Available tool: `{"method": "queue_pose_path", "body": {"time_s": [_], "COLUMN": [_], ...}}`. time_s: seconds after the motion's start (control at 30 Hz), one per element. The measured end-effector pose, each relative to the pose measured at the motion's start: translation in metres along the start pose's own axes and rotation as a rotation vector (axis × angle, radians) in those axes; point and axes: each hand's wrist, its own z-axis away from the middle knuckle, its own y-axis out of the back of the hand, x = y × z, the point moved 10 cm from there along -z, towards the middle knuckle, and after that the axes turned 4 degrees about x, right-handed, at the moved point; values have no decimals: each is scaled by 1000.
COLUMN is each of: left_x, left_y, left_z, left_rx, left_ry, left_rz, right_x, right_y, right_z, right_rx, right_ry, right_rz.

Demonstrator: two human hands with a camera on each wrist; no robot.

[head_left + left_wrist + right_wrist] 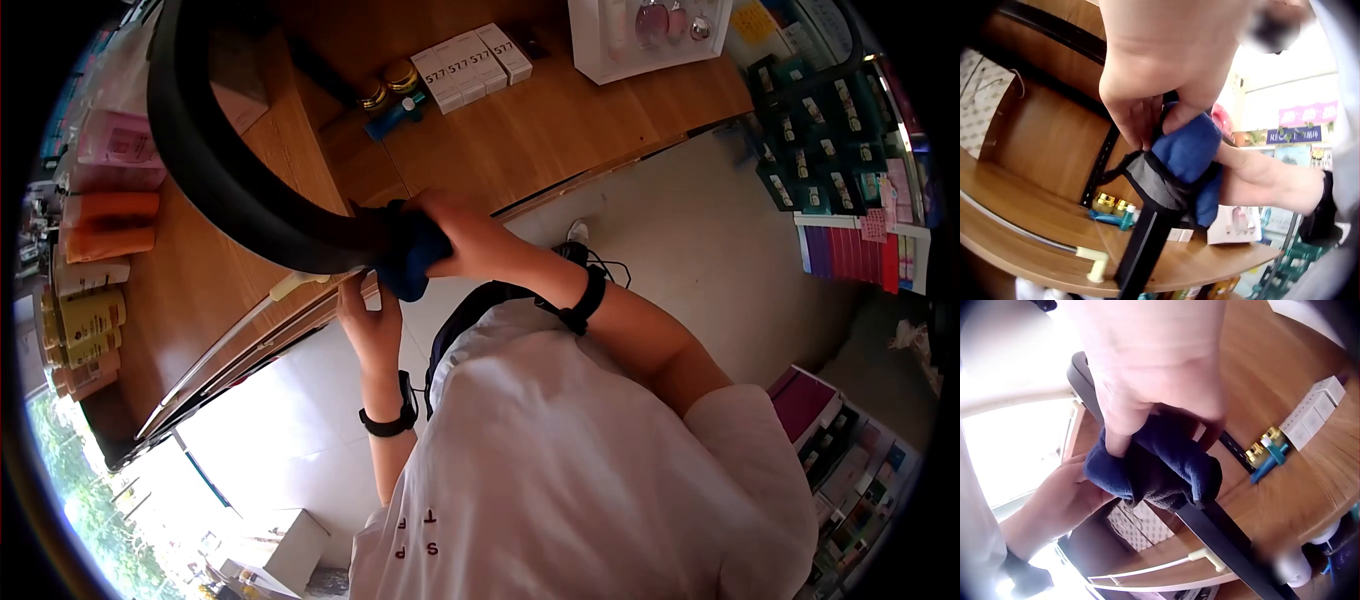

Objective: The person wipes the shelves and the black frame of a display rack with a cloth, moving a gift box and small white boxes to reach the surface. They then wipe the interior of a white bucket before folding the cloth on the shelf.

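Note:
A fuzzy blue cloth with dark edging and a grey inner side is bunched over a long black bar. My right hand grips the blue cloth from one side, its thumb pressed into the folds in the right wrist view. From the other side my left hand pinches an edge of the cloth between thumb and fingers. In the head view the bar curves up close to the camera. Part of the bar is hidden by the cloth and hands.
The wooden counter holds white boxes, gold-lidded jars, a blue-green tube and a white gift box. Packets line the left side. A pale yellow fitting sits at the counter edge. Product shelves stand right.

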Motion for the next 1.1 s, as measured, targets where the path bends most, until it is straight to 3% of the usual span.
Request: {"method": "queue_pose_path", "body": {"time_s": [0.03,0.1,0.13,0.2,0.4,0.53,0.57,0.63,0.7,0.77,0.83,0.97,1.03,1.1], "left_x": [-6,-5,-15,-48,-50,-50,-50,-41,-53,-55,-54,-46,-49,-46], "left_y": [-5,-41,-51,-91,-92,-80,-77,-55,-38,-19,-3,-4,-16,-18], "left_z": [0,1,2,11,8,8,8,0,-1,-5,-13,-13,-11,-6], "left_rx": [-12,-165,-171,-439,-372,-300,-288,-159,-83,-7,-40,-41,5,8], "left_ry": [-3,-218,-225,-124,-165,-189,-185,-69,-5,58,305,294,248,267], "left_rz": [-3,-303,-302,-462,-360,-288,-290,-46,-70,-89,83,131,517,558], "right_x": [15,55,71,96,105,102,104,97,84,36,-1,-24,-16,-1], "right_y": [-4,-20,-26,-36,-37,-35,-35,-32,-26,-10,-2,7,7,7], "right_z": [4,14,19,25,33,28,27,20,12,-1,-7,-9,-7,-3], "right_rx": [9,-39,-29,-59,-4,-36,-100,-159,-233,-237,-246,-93,-54,13], "right_ry": [-7,-73,-75,-131,-115,-73,-99,-126,-161,-147,-133,-81,-71,-88], "right_rz": [-4,64,64,240,223,258,144,28,-32,-30,-32,-85,-81,-288]}}
